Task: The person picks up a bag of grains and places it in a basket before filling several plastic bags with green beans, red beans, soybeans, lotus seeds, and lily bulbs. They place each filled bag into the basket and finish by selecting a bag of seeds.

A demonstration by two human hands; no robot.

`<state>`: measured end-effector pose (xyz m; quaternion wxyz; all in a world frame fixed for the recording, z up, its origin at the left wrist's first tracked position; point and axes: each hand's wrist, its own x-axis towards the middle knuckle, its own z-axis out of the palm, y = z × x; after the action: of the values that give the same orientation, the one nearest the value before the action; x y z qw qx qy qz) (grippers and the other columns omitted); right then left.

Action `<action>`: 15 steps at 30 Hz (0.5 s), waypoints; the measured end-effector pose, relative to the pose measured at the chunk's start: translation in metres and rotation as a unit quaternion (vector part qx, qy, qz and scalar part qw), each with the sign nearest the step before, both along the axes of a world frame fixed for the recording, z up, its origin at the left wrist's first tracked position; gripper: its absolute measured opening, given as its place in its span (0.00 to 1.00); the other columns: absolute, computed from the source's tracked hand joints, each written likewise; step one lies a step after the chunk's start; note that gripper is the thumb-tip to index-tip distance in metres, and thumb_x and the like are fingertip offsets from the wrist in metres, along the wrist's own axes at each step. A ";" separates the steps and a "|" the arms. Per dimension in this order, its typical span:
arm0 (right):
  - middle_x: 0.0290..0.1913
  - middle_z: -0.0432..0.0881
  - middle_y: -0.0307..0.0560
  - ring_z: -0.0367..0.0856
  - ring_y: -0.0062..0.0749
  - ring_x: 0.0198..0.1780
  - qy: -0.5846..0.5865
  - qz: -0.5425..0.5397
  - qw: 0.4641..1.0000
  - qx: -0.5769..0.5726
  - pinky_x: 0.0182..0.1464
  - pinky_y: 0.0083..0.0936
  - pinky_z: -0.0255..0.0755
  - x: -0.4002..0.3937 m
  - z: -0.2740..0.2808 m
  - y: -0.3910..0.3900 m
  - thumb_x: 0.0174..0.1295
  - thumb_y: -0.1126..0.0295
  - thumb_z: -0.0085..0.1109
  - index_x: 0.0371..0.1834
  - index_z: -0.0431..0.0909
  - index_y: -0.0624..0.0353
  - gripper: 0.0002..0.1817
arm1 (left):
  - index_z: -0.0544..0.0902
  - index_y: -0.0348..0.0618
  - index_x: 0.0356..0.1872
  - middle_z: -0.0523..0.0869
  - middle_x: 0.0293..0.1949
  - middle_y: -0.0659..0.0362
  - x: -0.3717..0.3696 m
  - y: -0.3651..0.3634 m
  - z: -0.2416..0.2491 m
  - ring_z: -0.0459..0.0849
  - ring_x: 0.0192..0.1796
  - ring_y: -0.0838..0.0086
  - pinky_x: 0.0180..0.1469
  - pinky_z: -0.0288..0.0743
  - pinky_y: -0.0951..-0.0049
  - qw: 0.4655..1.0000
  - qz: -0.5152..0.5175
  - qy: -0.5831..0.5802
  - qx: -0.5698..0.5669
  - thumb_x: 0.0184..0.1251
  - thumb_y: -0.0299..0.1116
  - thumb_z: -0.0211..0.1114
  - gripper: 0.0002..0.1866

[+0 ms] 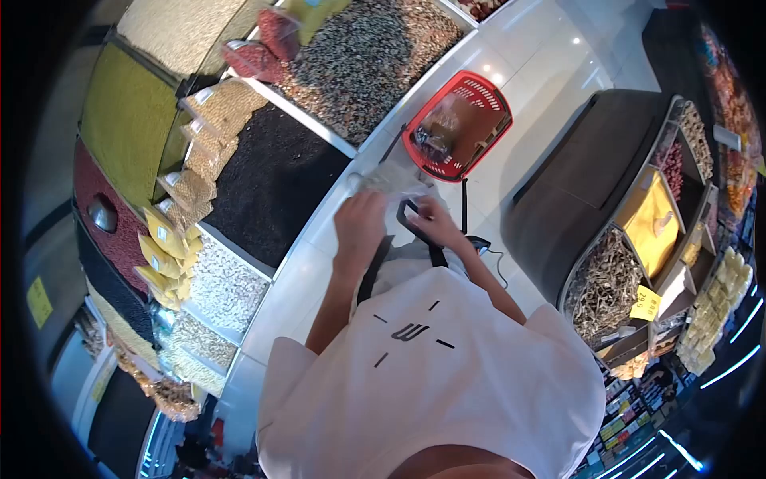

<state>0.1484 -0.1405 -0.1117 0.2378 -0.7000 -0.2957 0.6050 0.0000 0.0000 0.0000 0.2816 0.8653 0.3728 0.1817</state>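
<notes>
Both hands are held in front of my body, over the floor beside the bins. A thin clear plastic bag (388, 177) stretches between and beyond them, crumpled and partly see-through. My left hand (361, 223) is closed on its left side, fingers curled and mostly hidden by the back of the hand. On the other side, my right hand (436, 221) has bent fingers pinched at the bag's near edge. A black loop-shaped piece (410, 219) shows right beside the right fingers. Past the hands, a red shopping basket (500, 102) on the floor holds some clear-wrapped goods.
Along the left run bins of loose dry goods, with black grains (275, 180) nearest and mixed beans (371, 60) beyond. Bagged yellow packets (165, 254) lie on the bins. A dark display stand (578, 184) with dried goods and a yellow price tag (645, 303) is at right.
</notes>
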 end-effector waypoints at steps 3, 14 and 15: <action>0.39 0.79 0.55 0.78 0.44 0.43 -0.282 0.177 0.939 0.090 0.45 0.35 0.70 -0.087 -0.008 0.014 0.51 0.57 0.58 0.45 0.73 0.63 0.24 | 0.76 0.42 0.28 0.77 0.27 0.57 -0.082 0.038 0.043 0.78 0.31 0.62 0.31 0.70 0.67 0.998 0.050 0.007 0.025 0.51 0.24 0.57 0.03; 0.31 0.79 0.63 0.78 0.55 0.36 -0.324 0.170 0.930 -0.032 0.43 0.45 0.70 -0.069 -0.007 0.030 0.56 0.55 0.49 0.33 0.78 0.62 0.19 | 0.74 0.37 0.31 0.75 0.25 0.53 -0.156 0.032 0.052 0.76 0.28 0.58 0.30 0.70 0.68 0.978 0.175 -0.107 -0.031 0.58 0.23 0.54 0.02; 0.31 0.79 0.63 0.78 0.55 0.36 -0.339 0.170 0.925 -0.026 0.42 0.45 0.71 -0.063 -0.007 0.030 0.56 0.56 0.49 0.33 0.78 0.61 0.18 | 0.74 0.37 0.32 0.74 0.25 0.53 -0.158 0.029 0.051 0.76 0.28 0.58 0.29 0.70 0.68 0.976 0.178 -0.118 -0.041 0.59 0.23 0.53 0.02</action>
<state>0.0855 -0.1105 -0.1183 -0.0014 -0.8084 -0.4577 0.3702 -0.1581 0.0291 0.0512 0.3219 0.7450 0.4922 0.3148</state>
